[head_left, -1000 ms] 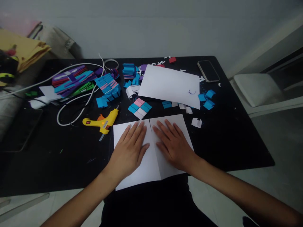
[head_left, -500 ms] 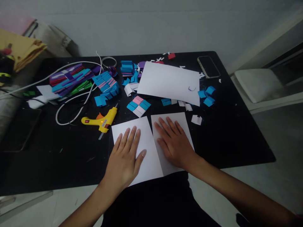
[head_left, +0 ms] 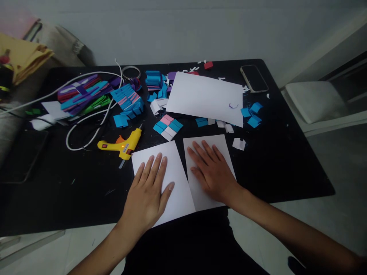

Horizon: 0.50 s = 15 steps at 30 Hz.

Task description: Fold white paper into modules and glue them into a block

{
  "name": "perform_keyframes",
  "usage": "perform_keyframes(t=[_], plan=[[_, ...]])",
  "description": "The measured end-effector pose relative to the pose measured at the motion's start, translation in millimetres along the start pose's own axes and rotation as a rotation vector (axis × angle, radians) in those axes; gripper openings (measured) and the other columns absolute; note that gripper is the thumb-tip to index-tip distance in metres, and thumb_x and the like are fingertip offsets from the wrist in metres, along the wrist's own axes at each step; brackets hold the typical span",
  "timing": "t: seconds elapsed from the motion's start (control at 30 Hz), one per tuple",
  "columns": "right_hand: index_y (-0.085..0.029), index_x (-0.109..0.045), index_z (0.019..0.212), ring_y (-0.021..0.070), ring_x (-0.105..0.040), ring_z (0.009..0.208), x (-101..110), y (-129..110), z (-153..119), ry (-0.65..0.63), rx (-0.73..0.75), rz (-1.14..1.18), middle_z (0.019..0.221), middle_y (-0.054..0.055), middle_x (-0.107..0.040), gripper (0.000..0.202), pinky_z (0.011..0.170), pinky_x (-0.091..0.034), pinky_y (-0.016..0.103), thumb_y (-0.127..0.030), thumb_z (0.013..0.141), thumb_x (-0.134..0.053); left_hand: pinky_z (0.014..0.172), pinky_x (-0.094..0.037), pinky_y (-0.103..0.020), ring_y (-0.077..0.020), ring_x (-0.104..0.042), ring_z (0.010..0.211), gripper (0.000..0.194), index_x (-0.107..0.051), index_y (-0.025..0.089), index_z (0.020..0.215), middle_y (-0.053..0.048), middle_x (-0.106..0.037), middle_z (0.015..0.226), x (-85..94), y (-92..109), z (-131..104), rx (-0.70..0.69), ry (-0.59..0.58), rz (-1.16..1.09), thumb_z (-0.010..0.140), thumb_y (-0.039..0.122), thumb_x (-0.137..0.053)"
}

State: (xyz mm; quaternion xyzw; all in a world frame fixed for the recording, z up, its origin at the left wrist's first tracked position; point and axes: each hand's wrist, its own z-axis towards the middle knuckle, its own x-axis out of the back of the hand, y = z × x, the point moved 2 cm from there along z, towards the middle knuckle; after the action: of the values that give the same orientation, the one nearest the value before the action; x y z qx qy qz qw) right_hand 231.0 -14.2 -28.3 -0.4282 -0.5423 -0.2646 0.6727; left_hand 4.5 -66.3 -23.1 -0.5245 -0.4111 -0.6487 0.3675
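Two white paper sheets lie side by side at the table's front edge, nearly meeting at the bottom and parting toward the top. My left hand rests flat on the left sheet, fingers stretched out. On the right sheet my right hand also lies flat with fingers extended. A yellow glue gun with its orange light lit lies by the left sheet's upper corner. Just beyond the sheets is a woven square of blue, pink and white folded paper.
A larger white sheet covers paper scraps behind. Folded blue paper pieces and a phone lie to the right. Bundled coloured paper strips and a looping white cable occupy the left of the black table.
My left hand and the left sheet have shifted slightly left, widening the gap between the sheets' upper parts. My right hand stays in place on its sheet.
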Motion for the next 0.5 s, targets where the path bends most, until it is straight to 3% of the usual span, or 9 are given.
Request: perform_keyframes(t=[0.3, 0.5], plan=[[-0.020, -0.035, 0.161, 0.0294, -0.017, 0.161, 4.9, -0.7, -0.7, 0.007, 0.014, 0.015, 0.170, 0.008, -0.031, 0.055, 0.128, -0.024, 0.060, -0.038, 0.109, -0.037, 0.127, -0.030, -0.057, -0.0345, -0.025, 0.158, 0.074, -0.016, 0.015, 0.165, -0.015, -0.027, 0.171, 0.7, -1.2, -1.8, 0.005, 0.003, 0.001, 0.105, 0.047, -0.045], [-0.021, -0.022, 0.166, 0.0297, -0.018, 0.161, 6.6, -5.1, -14.4, 0.063, 0.040, 0.034, 0.170, 0.011, -0.031, 0.062, 0.126, -0.026, 0.062, -0.034, 0.108, -0.040, 0.126, -0.032, -0.057, -0.0343, -0.027, 0.158, 0.066, -0.027, 0.017, 0.162, -0.017, -0.031, 0.169, 0.6, 0.1, 10.6, -0.016, 0.050, -0.005, 0.105, 0.044, -0.048]])
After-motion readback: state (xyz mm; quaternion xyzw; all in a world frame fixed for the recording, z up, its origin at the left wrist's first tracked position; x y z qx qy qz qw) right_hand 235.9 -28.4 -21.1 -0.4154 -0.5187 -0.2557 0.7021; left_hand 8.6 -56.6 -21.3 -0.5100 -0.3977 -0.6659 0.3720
